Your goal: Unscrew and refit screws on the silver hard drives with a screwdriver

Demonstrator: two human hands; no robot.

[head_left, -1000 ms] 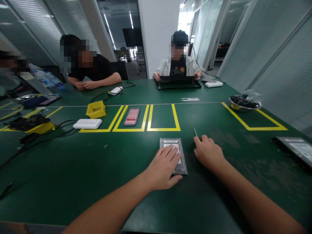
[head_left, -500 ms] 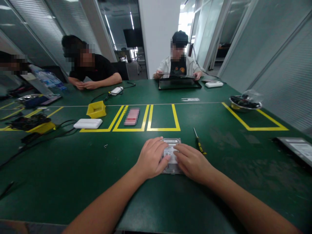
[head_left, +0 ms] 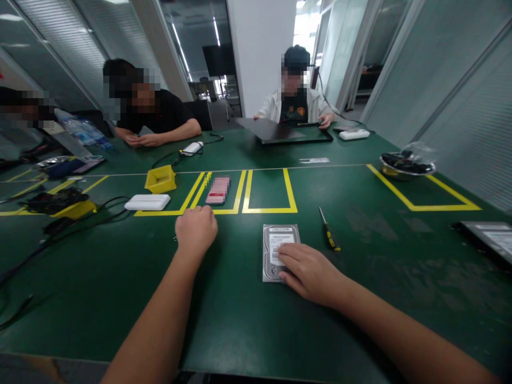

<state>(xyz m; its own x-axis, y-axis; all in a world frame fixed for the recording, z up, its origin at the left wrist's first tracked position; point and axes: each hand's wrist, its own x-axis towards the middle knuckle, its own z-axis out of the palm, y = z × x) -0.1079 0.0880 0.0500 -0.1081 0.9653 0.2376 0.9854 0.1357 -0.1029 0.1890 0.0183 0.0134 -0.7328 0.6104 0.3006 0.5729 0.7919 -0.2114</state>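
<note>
A hard disk drive (head_left: 269,253) with a white label lies flat on the green table. My right hand (head_left: 312,269) rests on its right part, fingers stretched out over the label and thumb on the lower portion. Apart from the drive, off to its left, my left hand (head_left: 196,230) is at the table just below a phone (head_left: 218,190). Its fingers are curled downward like a fist, and the fingertips are hidden from me. Small metal bits (head_left: 175,238) peek out beside it. To the right of the drive lies a screwdriver (head_left: 329,232) with a black and yellow handle.
Yellow tape (head_left: 269,209) marks areas on the table. A yellow bin (head_left: 160,180), a white power bank-like block (head_left: 147,202) and cables are left. A metal bowl (head_left: 408,169) and another device (head_left: 490,237) are right. Across the table, a person (head_left: 296,101) handles a dark panel.
My left hand has left the drive and moved left to beside the small metal bits. My right hand stays on the drive. The person opposite has swung a dark panel sideways.
</note>
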